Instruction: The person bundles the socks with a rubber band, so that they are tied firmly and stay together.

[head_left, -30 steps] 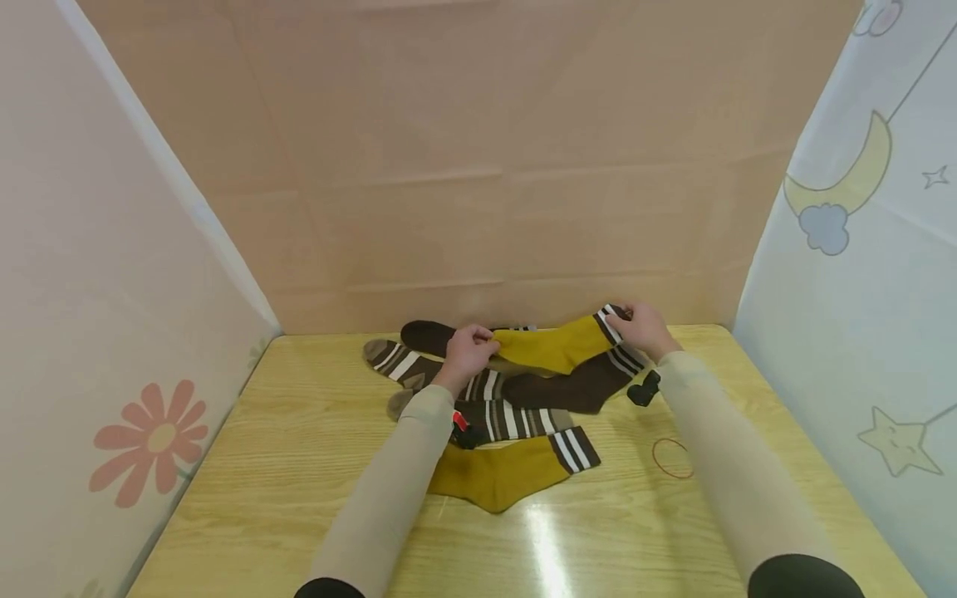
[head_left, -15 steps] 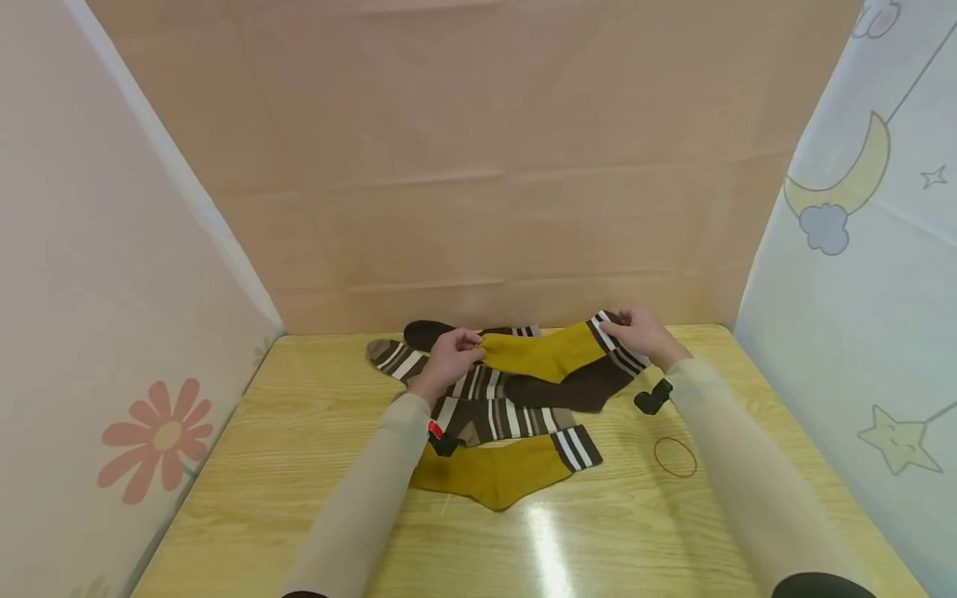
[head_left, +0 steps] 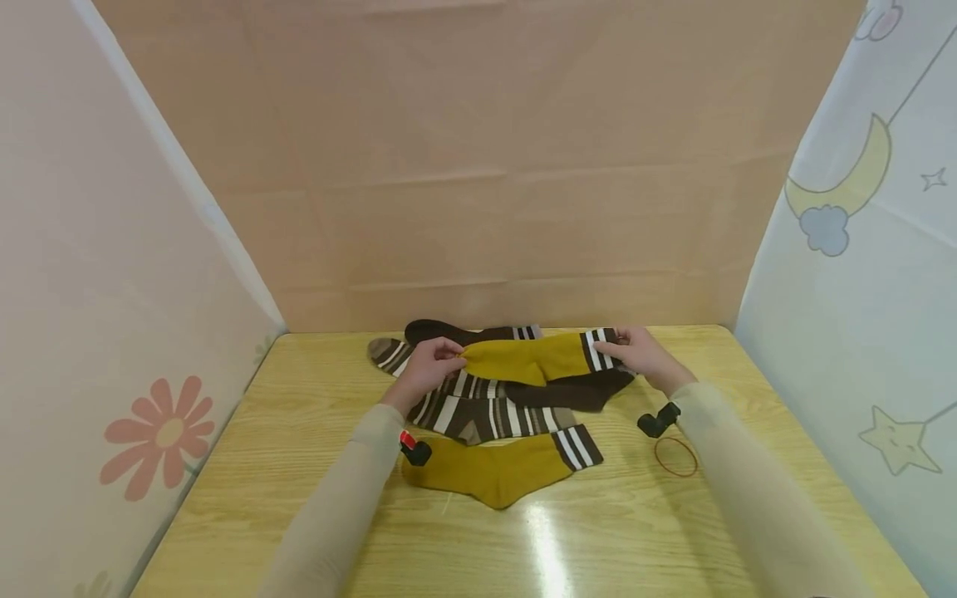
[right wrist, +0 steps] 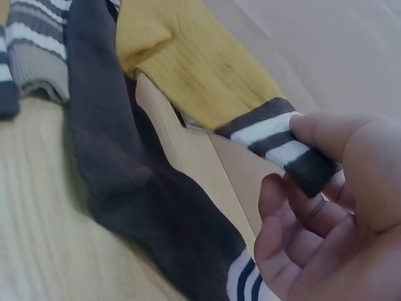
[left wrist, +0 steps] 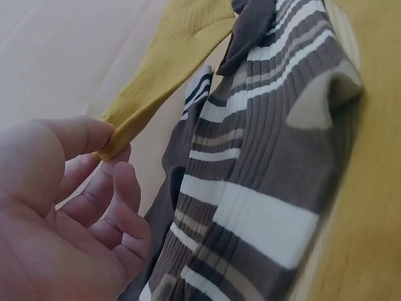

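A mustard sock (head_left: pixel 523 359) is stretched sideways between the two hands, above the other socks. My left hand (head_left: pixel 428 370) pinches its toe end between thumb and fingers, plain in the left wrist view. At the other end my right hand (head_left: pixel 645 353) pinches the dark cuff with white stripes, as the right wrist view also shows. Below it lies a dark brown sock (right wrist: pixel 119 144) with a striped cuff. Striped brown and white socks (head_left: pixel 486 419) lie nearer, and a second mustard sock (head_left: pixel 493 469) is nearest the person. Another dark sock (head_left: pixel 441 331) lies at the back, partly covered.
A thin reddish-brown ring (head_left: pixel 676 458) lies on the wooden table (head_left: pixel 598 540) at right, close to the right forearm. A brown back wall (head_left: pixel 508 208) and patterned side walls enclose the table. Small black devices sit at both wrists.
Both hands have drawn the held mustard sock nearer. The left hand has moved left, while the right-hand cuff end has come lower, so the sock now lies nearly level.
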`<move>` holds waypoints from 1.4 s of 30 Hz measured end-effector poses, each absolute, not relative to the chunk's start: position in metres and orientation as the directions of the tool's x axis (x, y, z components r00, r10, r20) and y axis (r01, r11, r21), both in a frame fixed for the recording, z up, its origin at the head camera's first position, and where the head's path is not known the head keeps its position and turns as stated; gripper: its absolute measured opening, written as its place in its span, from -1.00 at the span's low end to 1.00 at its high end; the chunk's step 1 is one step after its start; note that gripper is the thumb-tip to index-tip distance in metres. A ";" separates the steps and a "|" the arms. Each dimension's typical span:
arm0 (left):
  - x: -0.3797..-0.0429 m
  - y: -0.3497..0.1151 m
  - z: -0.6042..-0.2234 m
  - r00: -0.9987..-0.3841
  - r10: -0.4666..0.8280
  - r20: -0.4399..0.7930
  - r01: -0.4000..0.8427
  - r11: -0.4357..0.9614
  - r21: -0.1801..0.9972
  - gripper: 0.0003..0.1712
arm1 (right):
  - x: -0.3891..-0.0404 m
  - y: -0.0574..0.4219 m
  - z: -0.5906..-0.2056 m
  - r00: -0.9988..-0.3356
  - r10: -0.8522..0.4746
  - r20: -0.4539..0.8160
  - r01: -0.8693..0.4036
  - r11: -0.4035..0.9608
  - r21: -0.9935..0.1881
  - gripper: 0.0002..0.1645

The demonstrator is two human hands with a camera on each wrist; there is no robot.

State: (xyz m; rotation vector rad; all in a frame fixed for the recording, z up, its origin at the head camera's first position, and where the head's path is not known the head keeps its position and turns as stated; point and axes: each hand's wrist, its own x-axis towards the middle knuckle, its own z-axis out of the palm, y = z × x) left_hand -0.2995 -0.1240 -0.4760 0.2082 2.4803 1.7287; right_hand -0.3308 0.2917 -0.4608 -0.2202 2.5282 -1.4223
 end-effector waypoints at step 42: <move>-0.248 -0.184 -0.457 -0.949 0.312 -0.044 0.061 0.317 0.947 -0.72 | -0.279 0.273 -0.453 -0.943 -0.331 -0.034 -0.066 0.287 -0.956 -0.56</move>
